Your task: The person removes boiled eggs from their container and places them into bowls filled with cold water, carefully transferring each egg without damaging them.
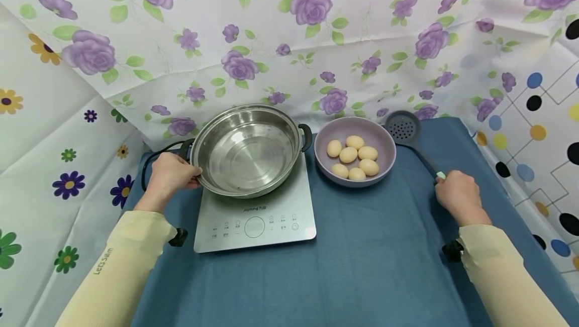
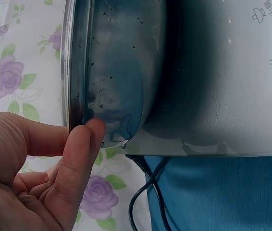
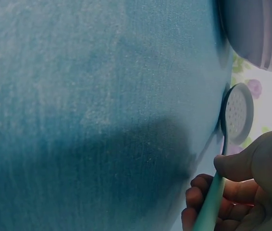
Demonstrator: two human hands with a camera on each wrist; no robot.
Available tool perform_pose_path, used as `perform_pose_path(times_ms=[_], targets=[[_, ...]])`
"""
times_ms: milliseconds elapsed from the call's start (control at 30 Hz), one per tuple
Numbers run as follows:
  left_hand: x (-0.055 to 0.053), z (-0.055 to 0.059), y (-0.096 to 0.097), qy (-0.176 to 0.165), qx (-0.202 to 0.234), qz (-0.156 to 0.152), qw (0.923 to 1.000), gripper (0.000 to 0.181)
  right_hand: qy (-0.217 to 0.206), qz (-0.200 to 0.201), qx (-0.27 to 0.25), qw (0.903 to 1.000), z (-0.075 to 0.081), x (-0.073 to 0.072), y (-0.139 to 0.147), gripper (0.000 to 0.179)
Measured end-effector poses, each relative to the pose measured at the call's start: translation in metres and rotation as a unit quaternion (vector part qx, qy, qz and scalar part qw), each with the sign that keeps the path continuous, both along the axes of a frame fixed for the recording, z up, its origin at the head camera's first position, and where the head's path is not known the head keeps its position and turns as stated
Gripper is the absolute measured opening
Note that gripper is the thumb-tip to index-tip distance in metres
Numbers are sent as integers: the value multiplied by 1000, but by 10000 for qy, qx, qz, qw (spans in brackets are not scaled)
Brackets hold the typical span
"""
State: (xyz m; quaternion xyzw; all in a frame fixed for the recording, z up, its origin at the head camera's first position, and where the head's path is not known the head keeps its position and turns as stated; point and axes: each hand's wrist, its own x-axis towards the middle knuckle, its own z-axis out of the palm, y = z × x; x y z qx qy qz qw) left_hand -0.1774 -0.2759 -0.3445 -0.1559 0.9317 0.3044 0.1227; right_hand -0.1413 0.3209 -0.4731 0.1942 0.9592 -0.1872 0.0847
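Observation:
A wide stainless steel pot (image 1: 253,156) with two black side handles sits on the induction cooktop (image 1: 255,239). My left hand (image 1: 173,172) pinches the pot's rim on the left, close to one handle; in the left wrist view, thumb and fingers (image 2: 71,166) meet at the metal edge. On the right, my right hand (image 1: 459,195) grips a slotted skimmer (image 1: 402,127) by its handle, which shows light green (image 3: 210,204) in the right wrist view. The skimmer's perforated grey head lies at the back, right beside a purple bowl (image 1: 323,164) of several eggs (image 1: 348,154).
A blue cloth (image 1: 371,251) covers the table. Behind it hangs a white sheet (image 1: 271,30) with purple flowers, and patterned sheets flank both sides. A black cord (image 2: 155,187) runs by the cooktop's left side.

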Motion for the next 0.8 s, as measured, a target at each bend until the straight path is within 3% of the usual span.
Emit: perform_pose_path(times_ms=[333, 800], targets=[[1, 0, 0, 32, 8, -4, 10000, 28, 97, 40, -32, 9999, 0, 3, -1, 39], [0, -2, -1, 75, 26, -8, 10000, 27, 616, 127, 58, 9980, -9, 10, 0, 30]])
